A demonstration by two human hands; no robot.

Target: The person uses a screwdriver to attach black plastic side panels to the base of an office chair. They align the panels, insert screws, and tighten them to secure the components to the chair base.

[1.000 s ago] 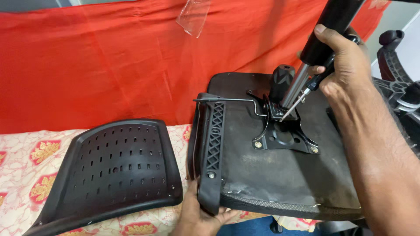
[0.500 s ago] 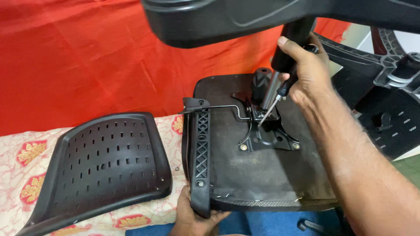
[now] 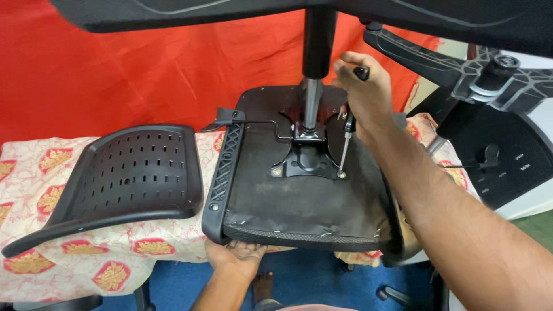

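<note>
An upturned black chair seat (image 3: 299, 201) rests on a patterned cloth table, with a metal mounting plate (image 3: 305, 162) bolted on and a gas lift column (image 3: 314, 75) rising from it. My right hand (image 3: 363, 92) grips a screwdriver (image 3: 345, 144) whose tip sits on a bolt at the plate's near right corner. My left hand (image 3: 236, 256) holds the seat's front edge from below. The star-shaped wheel base (image 3: 461, 63) hangs overhead.
A perforated black chair back (image 3: 121, 178) lies to the left on the floral cloth (image 3: 34, 173). A red curtain (image 3: 115, 69) hangs behind. Another black chair part with levers (image 3: 501, 155) stands at the right. Blue floor shows below.
The view has tilted so the wheel base and column now stand overhead. My right hand has shifted from the column's lever area to driving the screwdriver into the plate's corner bolt.
</note>
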